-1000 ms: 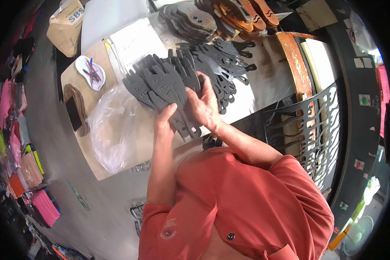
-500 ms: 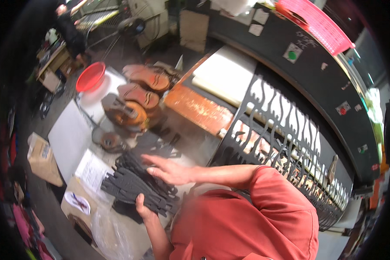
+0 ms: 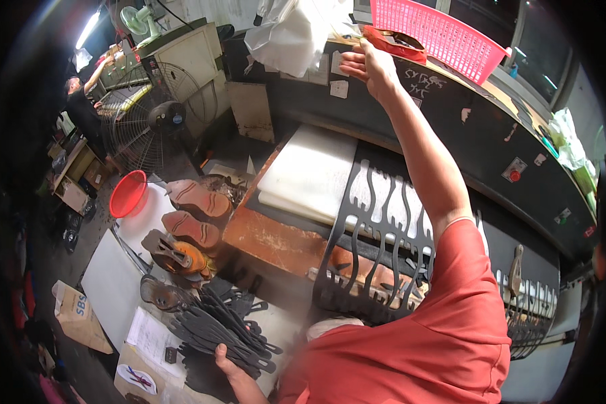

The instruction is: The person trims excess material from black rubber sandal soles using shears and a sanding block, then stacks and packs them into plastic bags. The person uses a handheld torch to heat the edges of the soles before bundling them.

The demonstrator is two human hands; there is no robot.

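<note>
A thick bundle of thin black cut pieces (image 3: 225,330), each with a wavy strap-like shape, lies at the lower middle. My left hand (image 3: 232,370) grips its near end, thumb on top and the other fingers hidden beneath. High up at the back, my right hand (image 3: 378,71) reaches to the top edge of the dark machine (image 3: 438,91), fingers stretched out with nothing seen in them. Its fingertips are close to a red pouch (image 3: 398,44); whether they touch it I cannot tell. A white plastic bag (image 3: 293,34) hangs to the left of that hand.
Right of the bundle, a black sheet (image 3: 330,286) with wavy cut-outs covers the machine bed beside white slabs (image 3: 310,165). Brown cutting dies (image 3: 190,229) and a red bowl (image 3: 129,194) stand left. A pink basket (image 3: 444,40) sits on top. Beyond are a fan (image 3: 141,121) and another person (image 3: 84,111).
My right hand has left the black pieces and gone up to the machine's top edge. My left hand still holds the bundle. The view has tilted upward, showing more of the background.
</note>
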